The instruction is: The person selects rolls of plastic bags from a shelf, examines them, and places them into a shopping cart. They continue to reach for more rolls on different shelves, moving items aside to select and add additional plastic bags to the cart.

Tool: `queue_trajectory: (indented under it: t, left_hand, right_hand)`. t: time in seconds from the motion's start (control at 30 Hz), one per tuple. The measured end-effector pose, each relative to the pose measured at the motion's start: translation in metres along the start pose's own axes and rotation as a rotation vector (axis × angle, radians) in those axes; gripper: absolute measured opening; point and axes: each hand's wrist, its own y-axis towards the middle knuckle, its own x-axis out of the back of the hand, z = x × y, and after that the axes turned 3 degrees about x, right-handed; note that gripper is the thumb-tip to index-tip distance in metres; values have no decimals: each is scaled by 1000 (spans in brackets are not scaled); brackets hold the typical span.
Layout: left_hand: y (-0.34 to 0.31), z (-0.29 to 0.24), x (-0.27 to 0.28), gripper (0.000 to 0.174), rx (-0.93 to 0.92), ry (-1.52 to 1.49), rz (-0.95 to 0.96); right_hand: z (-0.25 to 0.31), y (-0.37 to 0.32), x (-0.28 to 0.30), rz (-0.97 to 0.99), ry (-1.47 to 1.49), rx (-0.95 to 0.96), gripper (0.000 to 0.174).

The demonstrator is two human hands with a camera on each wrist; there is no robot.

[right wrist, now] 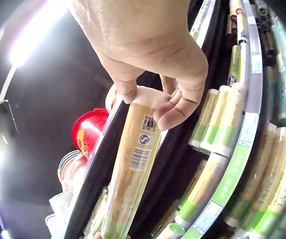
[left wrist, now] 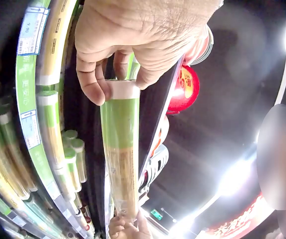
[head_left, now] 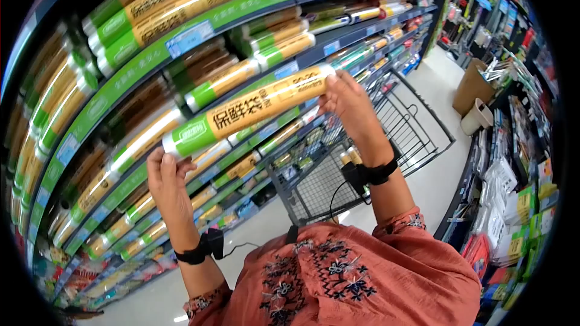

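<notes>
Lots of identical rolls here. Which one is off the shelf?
The roll held up in front of the shelves: the left hand grips its green end, the right hand the other. The rest lie shelved.

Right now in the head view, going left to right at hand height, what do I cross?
Left hand → green-and-yellow roll → right hand → cardboard box → goods rack at the far right.
</notes>
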Motion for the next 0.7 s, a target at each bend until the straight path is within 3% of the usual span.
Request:
queue_trajectory:
  t: [0.7]
  left_hand:
    - [40,-67,3,29,-200,199,-50]
  right_hand:
    - [30,66,-40,275,52,55,41]
